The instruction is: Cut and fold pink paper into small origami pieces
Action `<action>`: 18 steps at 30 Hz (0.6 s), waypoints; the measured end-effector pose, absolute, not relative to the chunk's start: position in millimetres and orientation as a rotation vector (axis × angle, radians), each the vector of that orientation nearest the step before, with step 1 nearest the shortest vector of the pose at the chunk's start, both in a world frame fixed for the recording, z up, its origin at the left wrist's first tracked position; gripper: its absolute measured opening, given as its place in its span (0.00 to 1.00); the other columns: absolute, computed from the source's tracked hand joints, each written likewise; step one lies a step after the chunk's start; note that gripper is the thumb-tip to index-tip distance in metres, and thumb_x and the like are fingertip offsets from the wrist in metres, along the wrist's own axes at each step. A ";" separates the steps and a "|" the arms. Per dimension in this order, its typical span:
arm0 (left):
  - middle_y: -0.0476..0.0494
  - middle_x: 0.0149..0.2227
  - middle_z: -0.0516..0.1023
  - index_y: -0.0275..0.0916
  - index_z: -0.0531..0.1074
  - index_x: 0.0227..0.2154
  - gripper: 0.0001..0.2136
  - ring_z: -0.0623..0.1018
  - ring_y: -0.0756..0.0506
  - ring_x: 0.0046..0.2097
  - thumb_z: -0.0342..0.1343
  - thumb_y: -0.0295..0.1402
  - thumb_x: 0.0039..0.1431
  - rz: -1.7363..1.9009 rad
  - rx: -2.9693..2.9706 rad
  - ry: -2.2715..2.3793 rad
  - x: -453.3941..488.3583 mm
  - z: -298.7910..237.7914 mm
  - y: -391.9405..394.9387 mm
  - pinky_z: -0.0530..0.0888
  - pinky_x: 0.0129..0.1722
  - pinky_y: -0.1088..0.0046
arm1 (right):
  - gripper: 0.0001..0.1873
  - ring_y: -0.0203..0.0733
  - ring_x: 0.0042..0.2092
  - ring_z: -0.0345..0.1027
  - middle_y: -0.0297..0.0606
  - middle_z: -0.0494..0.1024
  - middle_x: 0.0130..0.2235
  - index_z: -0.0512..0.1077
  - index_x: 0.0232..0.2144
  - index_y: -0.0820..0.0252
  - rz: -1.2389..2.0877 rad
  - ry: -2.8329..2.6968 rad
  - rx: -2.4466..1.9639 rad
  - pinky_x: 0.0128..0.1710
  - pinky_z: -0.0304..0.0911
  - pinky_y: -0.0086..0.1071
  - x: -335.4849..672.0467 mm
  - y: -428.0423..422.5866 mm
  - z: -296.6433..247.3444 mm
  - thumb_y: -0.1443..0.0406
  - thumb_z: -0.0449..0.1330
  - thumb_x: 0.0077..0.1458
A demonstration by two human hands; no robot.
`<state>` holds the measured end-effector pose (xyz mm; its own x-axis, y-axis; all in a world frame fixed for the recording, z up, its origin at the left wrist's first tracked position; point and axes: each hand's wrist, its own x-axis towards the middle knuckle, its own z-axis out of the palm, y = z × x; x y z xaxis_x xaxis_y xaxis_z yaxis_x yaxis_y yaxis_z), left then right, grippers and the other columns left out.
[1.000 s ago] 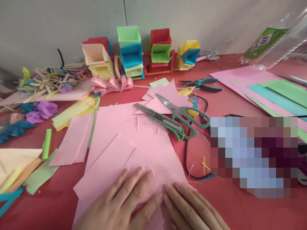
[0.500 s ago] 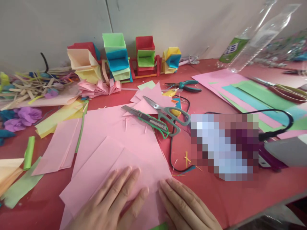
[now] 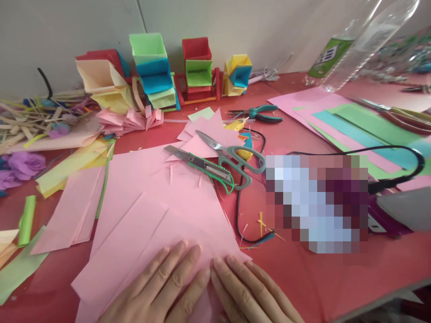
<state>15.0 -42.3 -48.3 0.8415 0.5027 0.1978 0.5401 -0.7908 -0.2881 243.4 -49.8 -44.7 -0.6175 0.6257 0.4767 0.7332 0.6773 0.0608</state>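
Observation:
My left hand [image 3: 164, 282] lies flat with its fingers stretched out, pressing on a pink paper piece [image 3: 188, 224]. Beside it, my right hand [image 3: 251, 287] also rests flat on the pink paper near its right edge, fingertips close to my left thumb. A long pink strip [image 3: 114, 251] lies to the left of my left hand. Underneath is a larger pink sheet [image 3: 134, 166]. At that sheet's upper right are a utility knife [image 3: 205, 168] with a green grip and a pair of grey-handled scissors [image 3: 232, 154]. The lower parts of both hands run out of view.
Folded paper boxes [image 3: 153, 74] stand along the wall. Teal-handled pliers [image 3: 259, 113] lie behind the scissors. Pink strips [image 3: 77, 206] are at left. At right are a blurred-out object [image 3: 316, 202], a black cable [image 3: 357, 150], coloured sheets [image 3: 367, 130] and a clear bottle [image 3: 367, 54].
My right hand has slid left over the pink paper, closer to my left hand. The view has shifted a little. Both hands stay flat.

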 end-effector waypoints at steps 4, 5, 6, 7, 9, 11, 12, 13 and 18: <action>0.39 0.58 0.63 0.36 0.58 0.57 0.24 0.57 0.36 0.60 0.42 0.28 0.56 -0.148 -2.720 -0.800 14.8 -45.2 -41.9 0.47 0.60 0.58 | 0.14 0.31 0.47 0.70 0.23 0.74 0.49 0.72 0.45 0.53 -0.311 -2.499 -1.022 0.61 0.46 0.27 249.2 -47.9 -43.0 0.65 0.50 0.59; 0.39 0.58 0.62 0.37 0.58 0.57 0.24 0.57 0.36 0.61 0.43 0.27 0.56 -0.152 -2.726 -0.809 14.9 -44.7 -42.1 0.47 0.60 0.59 | 0.15 0.31 0.47 0.70 0.23 0.74 0.49 0.72 0.45 0.53 -0.294 -2.504 -1.010 0.62 0.44 0.28 250.7 -48.0 -43.1 0.65 0.50 0.59; 0.39 0.59 0.62 0.37 0.58 0.57 0.24 0.56 0.36 0.61 0.44 0.27 0.55 -0.153 -2.734 -0.822 15.0 -44.6 -42.3 0.46 0.60 0.59 | 0.15 0.31 0.48 0.69 0.24 0.74 0.49 0.71 0.45 0.54 -0.277 -2.508 -1.003 0.62 0.43 0.28 251.9 -48.3 -43.4 0.65 0.50 0.59; 0.39 0.59 0.62 0.37 0.58 0.57 0.24 0.55 0.37 0.62 0.45 0.27 0.55 -0.156 -2.743 -0.834 15.1 -44.7 -42.6 0.46 0.60 0.60 | 0.15 0.31 0.48 0.69 0.25 0.74 0.49 0.71 0.46 0.54 -0.264 -2.504 -1.003 0.62 0.43 0.28 252.8 -48.7 -43.9 0.65 0.51 0.59; 0.39 0.61 0.59 0.37 0.56 0.58 0.25 0.53 0.38 0.63 0.45 0.28 0.56 -0.144 -2.772 -0.857 15.2 -45.3 -43.2 0.47 0.60 0.61 | 0.15 0.33 0.50 0.68 0.28 0.73 0.50 0.71 0.46 0.56 -0.259 -2.502 -0.995 0.62 0.42 0.28 253.6 -49.5 -45.0 0.66 0.51 0.58; 0.40 0.62 0.56 0.36 0.53 0.60 0.26 0.51 0.39 0.64 0.45 0.29 0.57 -0.118 -2.812 -0.884 14.4 -45.0 -43.4 0.49 0.60 0.63 | 0.17 0.34 0.51 0.67 0.30 0.73 0.51 0.70 0.47 0.59 -0.273 -2.514 -0.973 0.63 0.41 0.30 253.4 -49.8 -46.0 0.67 0.51 0.56; 0.40 0.63 0.55 0.35 0.50 0.61 0.27 0.50 0.40 0.64 0.45 0.31 0.58 -0.106 -2.837 -0.897 13.5 -43.9 -43.5 0.51 0.60 0.63 | 0.17 0.35 0.51 0.67 0.31 0.73 0.51 0.69 0.48 0.61 -0.281 -2.523 -0.961 0.63 0.39 0.31 253.0 -49.8 -46.2 0.68 0.51 0.56; 0.40 0.63 0.53 0.34 0.47 0.62 0.28 0.49 0.40 0.64 0.44 0.34 0.59 -0.092 -2.867 -0.910 11.9 -42.0 -43.7 0.52 0.60 0.64 | 0.18 0.36 0.51 0.67 0.32 0.72 0.51 0.69 0.48 0.62 -0.287 -2.531 -0.953 0.64 0.38 0.32 252.6 -49.6 -46.2 0.68 0.52 0.55; 0.38 0.63 0.53 0.31 0.35 0.63 0.39 0.52 0.41 0.64 0.39 0.53 0.58 -0.071 -2.990 -0.994 -4.5 -24.7 -51.4 0.54 0.59 0.64 | 0.20 0.36 0.53 0.65 0.33 0.71 0.53 0.67 0.50 0.61 -0.280 -2.540 -0.973 0.63 0.37 0.33 253.3 -49.3 -44.0 0.66 0.52 0.55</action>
